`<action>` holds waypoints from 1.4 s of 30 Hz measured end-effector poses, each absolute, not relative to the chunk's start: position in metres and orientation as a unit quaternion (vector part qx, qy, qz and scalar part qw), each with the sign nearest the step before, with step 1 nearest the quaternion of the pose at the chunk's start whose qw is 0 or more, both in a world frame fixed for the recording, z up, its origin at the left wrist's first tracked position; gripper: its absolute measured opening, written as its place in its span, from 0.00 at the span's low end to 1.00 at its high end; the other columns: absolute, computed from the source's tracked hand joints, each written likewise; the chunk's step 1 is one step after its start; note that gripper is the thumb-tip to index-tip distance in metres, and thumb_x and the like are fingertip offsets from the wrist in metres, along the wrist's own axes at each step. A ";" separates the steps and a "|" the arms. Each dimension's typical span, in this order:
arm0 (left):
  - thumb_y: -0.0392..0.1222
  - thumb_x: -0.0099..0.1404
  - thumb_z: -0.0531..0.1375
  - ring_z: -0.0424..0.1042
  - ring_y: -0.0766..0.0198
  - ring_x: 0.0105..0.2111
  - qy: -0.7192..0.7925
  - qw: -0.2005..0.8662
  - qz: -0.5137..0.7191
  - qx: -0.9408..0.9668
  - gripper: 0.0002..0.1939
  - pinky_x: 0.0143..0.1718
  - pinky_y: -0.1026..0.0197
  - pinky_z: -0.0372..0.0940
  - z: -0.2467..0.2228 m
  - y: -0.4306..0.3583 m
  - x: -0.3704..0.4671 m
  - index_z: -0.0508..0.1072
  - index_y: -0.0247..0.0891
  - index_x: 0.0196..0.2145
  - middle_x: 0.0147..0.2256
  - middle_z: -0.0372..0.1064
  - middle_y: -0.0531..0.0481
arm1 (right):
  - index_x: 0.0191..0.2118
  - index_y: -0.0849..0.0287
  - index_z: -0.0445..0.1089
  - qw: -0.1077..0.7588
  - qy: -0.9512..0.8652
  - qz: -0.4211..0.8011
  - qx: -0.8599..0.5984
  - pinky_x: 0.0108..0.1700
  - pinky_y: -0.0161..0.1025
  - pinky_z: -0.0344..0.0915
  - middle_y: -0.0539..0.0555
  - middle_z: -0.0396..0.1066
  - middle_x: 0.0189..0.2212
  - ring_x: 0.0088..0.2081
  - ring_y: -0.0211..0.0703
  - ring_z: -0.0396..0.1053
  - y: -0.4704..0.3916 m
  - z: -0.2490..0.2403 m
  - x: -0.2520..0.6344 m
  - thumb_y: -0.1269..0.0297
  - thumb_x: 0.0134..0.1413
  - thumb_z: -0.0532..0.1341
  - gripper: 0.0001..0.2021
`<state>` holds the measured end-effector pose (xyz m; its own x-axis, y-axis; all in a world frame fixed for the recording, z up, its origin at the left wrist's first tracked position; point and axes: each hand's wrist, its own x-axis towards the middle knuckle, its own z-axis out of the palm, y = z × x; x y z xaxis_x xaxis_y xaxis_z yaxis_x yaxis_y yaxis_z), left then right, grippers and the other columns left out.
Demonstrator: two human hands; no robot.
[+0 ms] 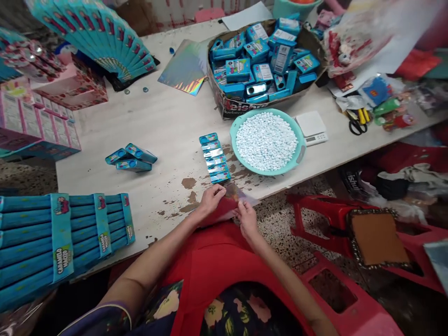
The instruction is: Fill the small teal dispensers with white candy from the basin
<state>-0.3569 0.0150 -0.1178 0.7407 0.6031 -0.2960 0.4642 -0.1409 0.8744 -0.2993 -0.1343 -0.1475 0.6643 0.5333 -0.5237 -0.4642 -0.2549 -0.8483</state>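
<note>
Left hand: the left hand (212,198) pinches one edge of the clear film (232,192) between thumb and fingers.
Right hand: the right hand (247,218) grips the film farther along, also by the fingertips.
Clear film: at the front edge of the table (168,121), partly over the red apron (210,261); whether it is a single sheet or folded, I cannot tell.
Slipping: being thin and held only by fingertips, the film could crease, or slide off the front edge if one pinch loosens.
Toppling: a knuckle of the left hand could knock the row of small boxes (216,160), which is just beside it.
Spilling: the basin (301,152) is near the front edge and well filled with white pellets (266,140); a bump from the right arm might scatter some.
Small boxes: six in the row, three in the cluster (133,165) toward the left edge; those in the carton (217,101) near the back edge overlap too much to count.
Single things: one film, one basin, one scale (317,138), one carton.
</note>
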 end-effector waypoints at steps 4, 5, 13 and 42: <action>0.52 0.63 0.49 0.64 0.67 0.29 0.398 0.592 0.127 0.689 0.15 0.33 0.65 0.61 -0.116 -0.033 -0.343 0.66 0.37 0.34 0.28 0.65 0.53 | 0.33 0.56 0.61 0.617 -0.056 0.333 -0.710 0.37 0.35 0.64 0.50 0.68 0.30 0.32 0.39 0.65 -0.158 -0.133 -0.288 0.46 0.53 0.54 0.16; 0.52 0.64 0.48 0.64 0.67 0.28 0.407 0.602 0.122 0.676 0.15 0.32 0.65 0.62 -0.117 -0.043 -0.343 0.65 0.37 0.34 0.28 0.65 0.52 | 0.31 0.56 0.61 0.610 -0.068 0.321 -0.721 0.35 0.35 0.62 0.49 0.67 0.28 0.31 0.39 0.64 -0.166 -0.130 -0.285 0.47 0.54 0.54 0.16; 0.44 0.63 0.55 0.54 0.55 0.58 0.206 0.392 0.150 0.884 0.19 0.57 0.51 0.51 -0.077 -0.058 -0.352 0.64 0.41 0.52 0.56 0.58 0.42 | 0.22 0.56 0.62 0.523 -0.211 0.331 -0.757 0.29 0.33 0.53 0.44 0.58 0.18 0.24 0.37 0.55 -0.218 -0.100 -0.257 0.55 0.53 0.58 0.13; 0.48 0.56 0.59 0.68 0.62 0.35 0.242 0.585 -0.105 0.767 0.13 0.38 0.63 0.60 -0.049 -0.073 -0.404 0.77 0.39 0.35 0.33 0.73 0.51 | 0.33 0.57 0.70 0.536 -0.172 0.467 -0.682 0.30 0.36 0.64 0.48 0.71 0.24 0.26 0.40 0.68 -0.240 -0.061 -0.283 0.58 0.37 0.69 0.15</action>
